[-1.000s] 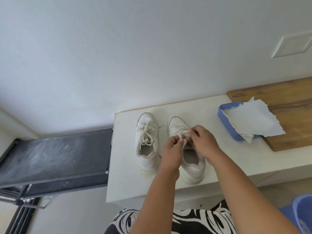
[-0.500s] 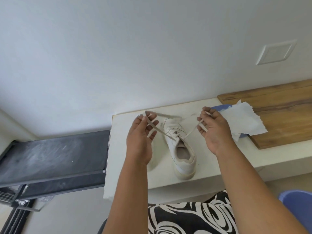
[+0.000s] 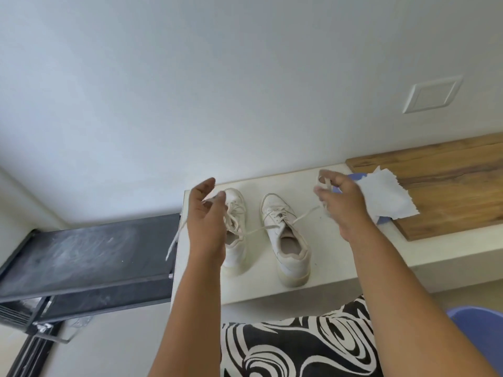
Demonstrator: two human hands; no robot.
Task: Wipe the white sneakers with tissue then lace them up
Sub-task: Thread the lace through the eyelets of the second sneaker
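Observation:
Two white sneakers stand side by side on the white counter (image 3: 326,257), toes toward the wall. The right sneaker (image 3: 285,235) has its lace (image 3: 304,214) pulled out to both sides. My right hand (image 3: 340,202) pinches one lace end, raised to the right of the shoe. My left hand (image 3: 206,213) holds the other lace end up and to the left, in front of the left sneaker (image 3: 235,240), whose lace looks tied. A loose lace tail (image 3: 175,238) hangs past the counter's left edge. White tissue (image 3: 386,197) lies behind my right hand.
A blue tray (image 3: 356,176) sits under the tissue, partly on a wooden board (image 3: 449,186) at the right. A dark treadmill deck (image 3: 87,254) stands left of the counter. A blue basin (image 3: 479,338) is at the lower right. Black-and-white patterned clothing (image 3: 299,346) fills the bottom.
My hands left the right sneaker's tongue and moved apart, drawing the lace ends outward to each side. The left sneaker, hidden by my left hand half a second ago, shows again.

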